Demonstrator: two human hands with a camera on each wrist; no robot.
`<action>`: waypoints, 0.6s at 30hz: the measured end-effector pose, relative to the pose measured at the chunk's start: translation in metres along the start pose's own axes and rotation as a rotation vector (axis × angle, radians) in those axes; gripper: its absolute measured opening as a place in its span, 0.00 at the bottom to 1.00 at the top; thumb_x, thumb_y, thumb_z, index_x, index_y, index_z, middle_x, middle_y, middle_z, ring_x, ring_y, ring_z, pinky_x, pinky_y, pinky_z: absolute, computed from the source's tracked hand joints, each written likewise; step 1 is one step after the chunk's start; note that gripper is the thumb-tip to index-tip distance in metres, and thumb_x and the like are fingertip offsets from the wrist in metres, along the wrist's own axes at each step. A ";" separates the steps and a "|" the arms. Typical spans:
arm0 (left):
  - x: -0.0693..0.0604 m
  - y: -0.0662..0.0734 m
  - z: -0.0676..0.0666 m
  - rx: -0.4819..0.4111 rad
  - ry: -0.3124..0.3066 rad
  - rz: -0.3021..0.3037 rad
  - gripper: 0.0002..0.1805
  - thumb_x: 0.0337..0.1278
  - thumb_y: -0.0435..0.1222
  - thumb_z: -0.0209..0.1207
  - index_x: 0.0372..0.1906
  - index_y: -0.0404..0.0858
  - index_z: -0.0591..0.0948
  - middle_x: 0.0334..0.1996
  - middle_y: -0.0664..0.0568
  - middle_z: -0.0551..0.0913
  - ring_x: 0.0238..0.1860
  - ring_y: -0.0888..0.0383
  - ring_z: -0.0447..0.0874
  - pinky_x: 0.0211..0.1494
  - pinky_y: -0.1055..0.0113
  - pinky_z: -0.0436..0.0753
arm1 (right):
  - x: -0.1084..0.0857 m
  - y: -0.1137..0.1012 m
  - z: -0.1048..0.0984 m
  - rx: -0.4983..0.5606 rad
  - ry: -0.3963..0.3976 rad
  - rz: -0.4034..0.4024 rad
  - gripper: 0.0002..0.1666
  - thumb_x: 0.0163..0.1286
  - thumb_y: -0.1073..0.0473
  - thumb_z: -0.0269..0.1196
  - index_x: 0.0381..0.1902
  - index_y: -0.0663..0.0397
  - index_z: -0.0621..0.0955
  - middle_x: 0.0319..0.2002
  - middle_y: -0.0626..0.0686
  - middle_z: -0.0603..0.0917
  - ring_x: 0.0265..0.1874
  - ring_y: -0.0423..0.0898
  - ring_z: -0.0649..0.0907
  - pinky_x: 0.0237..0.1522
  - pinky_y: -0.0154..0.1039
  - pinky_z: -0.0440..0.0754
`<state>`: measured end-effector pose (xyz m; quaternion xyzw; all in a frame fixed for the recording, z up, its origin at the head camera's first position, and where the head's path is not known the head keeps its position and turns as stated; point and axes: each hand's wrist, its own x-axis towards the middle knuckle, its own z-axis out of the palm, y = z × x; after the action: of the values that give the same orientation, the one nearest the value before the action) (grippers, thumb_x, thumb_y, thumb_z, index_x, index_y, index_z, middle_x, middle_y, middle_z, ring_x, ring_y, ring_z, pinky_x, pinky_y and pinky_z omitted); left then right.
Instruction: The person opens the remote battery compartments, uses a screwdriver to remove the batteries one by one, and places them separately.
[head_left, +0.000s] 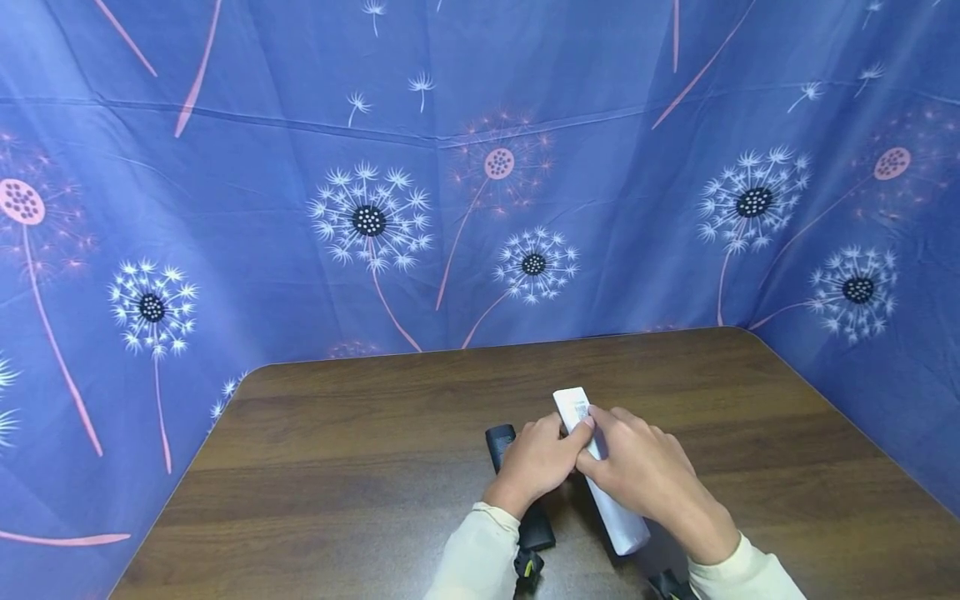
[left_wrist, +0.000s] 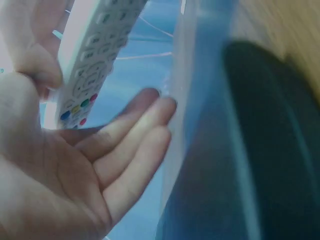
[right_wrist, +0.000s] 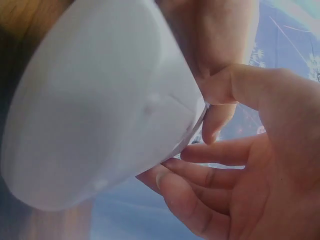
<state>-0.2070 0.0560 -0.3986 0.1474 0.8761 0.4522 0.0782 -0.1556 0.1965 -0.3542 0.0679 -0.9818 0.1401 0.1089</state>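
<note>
A white remote control [head_left: 619, 518] is held tilted above the table, its back facing up in the head view; its buttons [left_wrist: 95, 65] show in the left wrist view. My left hand [head_left: 537, 460] pinches it near its far end between thumb and fingers, while the other fingers extend in the left wrist view. My right hand [head_left: 645, 471] grips the same remote from the right side, with its thumb and fingers on the casing [right_wrist: 95, 100]. Beneath my left hand lies a black remote-like object [head_left: 536, 530], partly hidden by the hand and wrist.
The brown wooden table [head_left: 337, 467] extends around both hands. A blue curtain [head_left: 450, 208] with dandelion prints hangs along its far and side edges. Dark straps [head_left: 528, 565] show at the wrists.
</note>
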 end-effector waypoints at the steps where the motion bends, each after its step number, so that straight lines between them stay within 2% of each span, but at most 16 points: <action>1: 0.000 0.000 0.000 -0.049 -0.013 0.000 0.27 0.67 0.65 0.49 0.43 0.47 0.83 0.20 0.58 0.78 0.20 0.60 0.73 0.21 0.63 0.68 | 0.000 0.000 -0.001 0.003 0.007 -0.001 0.31 0.61 0.47 0.67 0.59 0.58 0.81 0.37 0.52 0.83 0.25 0.46 0.79 0.25 0.48 0.76; 3: -0.001 0.001 0.000 -0.151 -0.039 -0.010 0.26 0.67 0.64 0.50 0.44 0.48 0.84 0.21 0.57 0.79 0.20 0.60 0.74 0.21 0.64 0.69 | -0.001 -0.001 -0.002 0.013 0.020 -0.002 0.31 0.61 0.47 0.67 0.59 0.58 0.81 0.39 0.53 0.84 0.26 0.46 0.80 0.26 0.48 0.77; 6: -0.002 0.002 -0.002 -0.247 -0.029 -0.001 0.24 0.67 0.61 0.53 0.46 0.48 0.84 0.25 0.59 0.81 0.23 0.61 0.77 0.24 0.65 0.72 | 0.000 -0.003 -0.003 0.042 0.032 -0.008 0.31 0.62 0.48 0.66 0.59 0.59 0.81 0.41 0.53 0.84 0.28 0.45 0.80 0.27 0.48 0.77; 12: -0.001 0.002 -0.004 -0.300 0.050 0.067 0.19 0.65 0.58 0.57 0.47 0.50 0.85 0.34 0.63 0.84 0.34 0.64 0.80 0.35 0.64 0.77 | 0.003 -0.004 0.000 0.115 0.059 -0.014 0.31 0.61 0.50 0.67 0.60 0.58 0.80 0.44 0.52 0.85 0.31 0.43 0.80 0.31 0.47 0.78; 15: 0.000 0.002 -0.003 -0.356 0.042 0.073 0.20 0.66 0.58 0.56 0.50 0.50 0.84 0.36 0.63 0.84 0.36 0.63 0.81 0.38 0.64 0.79 | 0.003 -0.004 0.001 0.162 0.076 -0.006 0.34 0.60 0.52 0.66 0.64 0.56 0.77 0.43 0.51 0.85 0.31 0.43 0.80 0.31 0.45 0.78; 18: 0.000 0.003 -0.002 -0.409 0.033 0.080 0.24 0.68 0.60 0.53 0.53 0.47 0.82 0.34 0.60 0.84 0.34 0.62 0.83 0.37 0.64 0.80 | 0.003 -0.005 0.001 0.200 0.090 -0.008 0.39 0.61 0.53 0.65 0.69 0.57 0.71 0.40 0.51 0.85 0.30 0.42 0.80 0.30 0.43 0.77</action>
<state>-0.2073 0.0560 -0.3948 0.1554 0.7608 0.6257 0.0740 -0.1580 0.1912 -0.3535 0.0760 -0.9568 0.2397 0.1460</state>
